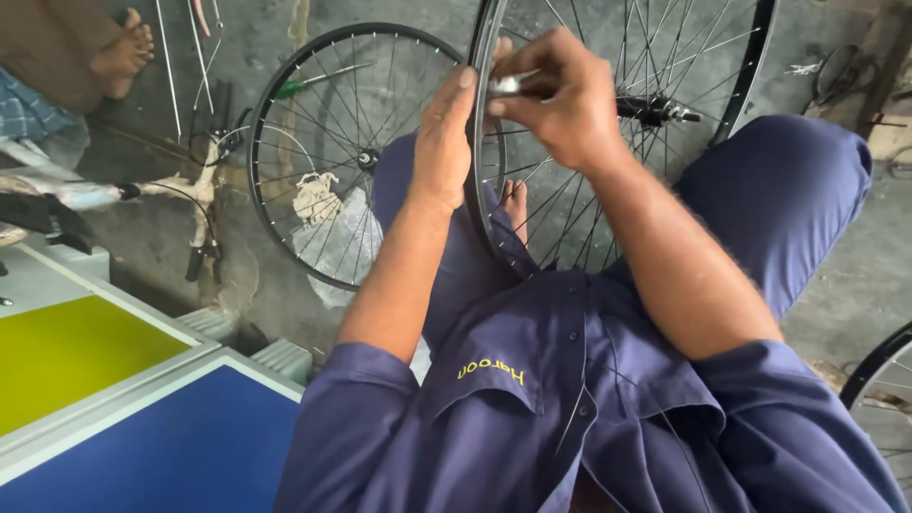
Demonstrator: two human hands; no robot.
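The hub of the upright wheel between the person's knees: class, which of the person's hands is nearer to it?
Right. The right hand works at the rim just left of the hub; the left hand grips the rim farther left.

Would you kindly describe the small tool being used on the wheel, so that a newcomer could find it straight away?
Start at the large spoked wheel standing upright between the seated person's knees. At its black rim, the left hand steadies the edge while the right hand pinches a small tool against it. It is the only short, shiny silver piece there, unlike the thin spokes around it.
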